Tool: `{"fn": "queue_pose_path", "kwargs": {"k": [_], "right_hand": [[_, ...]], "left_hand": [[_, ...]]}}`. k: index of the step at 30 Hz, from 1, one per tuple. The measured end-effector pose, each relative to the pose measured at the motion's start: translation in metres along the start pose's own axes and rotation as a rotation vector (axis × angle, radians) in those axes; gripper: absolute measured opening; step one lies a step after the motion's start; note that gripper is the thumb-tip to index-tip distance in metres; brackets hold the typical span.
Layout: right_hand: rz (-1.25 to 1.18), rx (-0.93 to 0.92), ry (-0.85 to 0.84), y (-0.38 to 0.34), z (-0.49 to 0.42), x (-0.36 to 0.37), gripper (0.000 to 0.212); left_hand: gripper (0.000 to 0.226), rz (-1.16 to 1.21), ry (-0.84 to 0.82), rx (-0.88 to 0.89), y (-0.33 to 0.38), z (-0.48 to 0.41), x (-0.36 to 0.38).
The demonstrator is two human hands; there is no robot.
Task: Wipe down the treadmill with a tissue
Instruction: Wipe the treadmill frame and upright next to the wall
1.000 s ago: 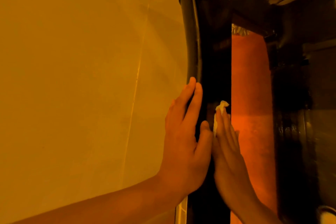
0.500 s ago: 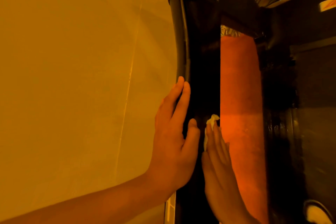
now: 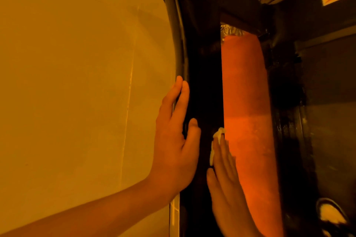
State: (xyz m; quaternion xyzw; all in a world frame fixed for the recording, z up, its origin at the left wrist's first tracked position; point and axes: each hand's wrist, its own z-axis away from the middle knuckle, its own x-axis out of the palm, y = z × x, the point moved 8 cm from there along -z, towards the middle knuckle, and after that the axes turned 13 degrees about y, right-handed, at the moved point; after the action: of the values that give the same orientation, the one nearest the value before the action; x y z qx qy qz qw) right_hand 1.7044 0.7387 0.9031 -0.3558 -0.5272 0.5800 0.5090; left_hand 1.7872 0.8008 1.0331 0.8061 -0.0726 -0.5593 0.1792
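Head view: tissue pressed flat on the dark treadmill

The tissue (image 3: 216, 139) is pressed against a dark upright part of the treadmill (image 3: 204, 90) by the straight fingers of the right hand (image 3: 227, 184). Only its crumpled top and left edge are seen past the fingertips, and no finger is curled round it. The left hand (image 3: 173, 146) is laid flat, fingers straight, over the edge where a pale wall (image 3: 77, 82) meets the treadmill's dark rim. The two hands are held just beside each other, not touching. An orange strip (image 3: 246, 102) is seen just right of the right hand; whether the fingers touch it cannot be told.
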Motion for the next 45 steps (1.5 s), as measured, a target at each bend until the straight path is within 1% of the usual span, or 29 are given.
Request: {"fn": "queue_pose_path", "kwargs": {"k": [2,4,5,6,8,10,11,13,15,16,18,20,22,24,25,27,30,31,33,37,39,41,43,45], "right_hand": [[0.02,-0.063,0.03,-0.002,-0.03,-0.004,0.06],[0.081,-0.187,0.09,-0.011,-0.089,-0.007,0.057],[0.126,-0.202,0.107,-0.012,-0.121,-0.007,0.058],[0.15,-0.173,0.114,-0.011,-0.149,-0.008,0.06],[0.136,-0.133,0.136,-0.009,-0.171,-0.008,0.062],[0.049,-0.166,0.148,-0.01,-0.14,-0.007,0.056],[0.006,-0.167,0.142,-0.009,-0.109,-0.006,0.053],[-0.052,-0.122,0.102,-0.005,-0.039,-0.002,0.055],[-0.049,-0.081,0.065,-0.002,0.006,0.002,0.058],[-0.03,-0.078,0.066,-0.002,0.006,0.001,0.058],[-0.026,-0.115,0.095,-0.008,-0.025,-0.001,0.057],[0.023,-0.188,0.118,-0.019,-0.087,-0.003,0.058],[0.063,-0.166,0.132,-0.021,-0.152,-0.007,0.058],[0.05,-0.128,0.145,-0.021,-0.178,-0.009,0.059],[0.037,-0.149,0.147,-0.021,-0.17,-0.008,0.059],[0.007,-0.202,0.142,-0.017,-0.117,-0.005,0.058],[-0.063,-0.117,0.068,0.002,-0.011,0.0,0.058],[-0.058,-0.111,0.056,0.005,0.006,0.0,0.059],[-0.031,-0.132,0.04,0.007,-0.012,-0.004,0.058],[0.06,-0.188,0.07,-0.011,-0.127,-0.012,0.053],[0.081,-0.176,0.098,-0.012,-0.153,-0.011,0.057],[0.061,-0.199,0.121,-0.01,-0.131,-0.006,0.056],[-0.026,-0.177,0.13,-0.005,-0.078,-0.003,0.053],[-0.076,-0.137,0.099,0.003,-0.019,0.001,0.055]], "left_hand": [[0.06,-0.01,0.003,0.01,0.001,-0.001,0.0],[0.061,-0.017,0.002,0.023,0.002,-0.001,-0.001],[0.061,-0.015,-0.001,0.029,0.003,-0.001,-0.001],[0.061,-0.012,-0.005,0.032,0.004,-0.001,-0.001],[0.061,-0.008,-0.01,0.033,0.004,-0.001,0.0],[0.061,-0.008,-0.003,0.033,0.005,-0.002,-0.001],[0.061,-0.01,0.0,0.033,0.006,-0.002,-0.001],[0.06,-0.011,-0.004,0.02,0.005,-0.001,-0.001],[0.062,-0.009,-0.006,0.006,0.005,-0.001,-0.001],[0.062,-0.009,-0.006,0.005,0.005,-0.001,-0.001],[0.061,-0.01,-0.004,0.013,0.005,-0.001,-0.001],[0.06,-0.006,0.003,0.022,0.004,-0.001,-0.002],[0.061,-0.001,-0.002,0.033,0.005,-0.001,-0.001],[0.061,-0.002,-0.008,0.032,0.005,-0.001,0.0],[0.062,0.001,-0.006,0.029,0.004,-0.002,0.0],[0.061,0.013,-0.002,0.027,0.004,-0.002,0.0],[0.06,0.009,-0.003,0.02,0.003,-0.001,0.0],[0.06,0.007,-0.002,0.014,0.003,-0.001,0.0],[0.06,0.006,-0.006,0.019,0.003,-0.002,0.0],[0.061,0.002,-0.011,0.032,0.003,-0.002,0.001],[0.06,-0.003,-0.01,0.026,0.003,-0.002,0.001],[0.06,0.001,-0.006,0.014,0.003,-0.001,0.0],[0.06,0.004,-0.001,0.019,0.004,-0.002,0.0],[0.06,-0.001,0.001,0.018,0.004,-0.001,0.0]]}}
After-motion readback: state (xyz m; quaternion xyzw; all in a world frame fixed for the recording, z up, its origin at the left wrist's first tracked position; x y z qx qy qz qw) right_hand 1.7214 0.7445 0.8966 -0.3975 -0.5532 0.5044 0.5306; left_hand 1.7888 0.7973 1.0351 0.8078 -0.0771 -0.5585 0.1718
